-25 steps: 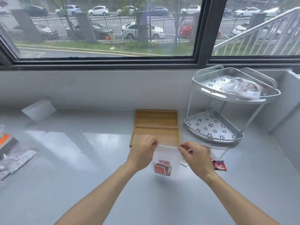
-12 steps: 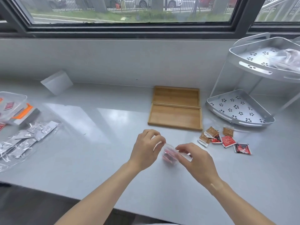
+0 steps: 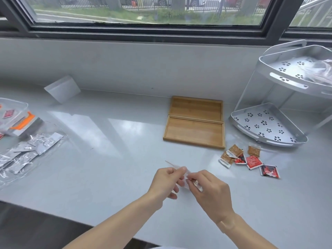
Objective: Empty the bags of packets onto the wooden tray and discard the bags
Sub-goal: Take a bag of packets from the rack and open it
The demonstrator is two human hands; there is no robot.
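- A small clear bag (image 3: 181, 174) is held above the bench (image 3: 111, 159) at lower centre of the frame.
- The left hand (image 3: 166, 182) is closed in a pinch grip on the bag's upper edge.
- The right hand (image 3: 212, 191) is closed in a pinch grip on the bag's right side; its contents cannot be made out.
- Two wooden trays (image 3: 195, 132) are placed edge to edge at centre right; both are bare.
- Loose packets (image 3: 248, 159), brown and red, are scattered on the bench just below and right of the trays.
- A two-tier rack (image 3: 269, 126) is located at the right edge.
- A bag of silver packets (image 3: 27, 151) is located at the left edge.
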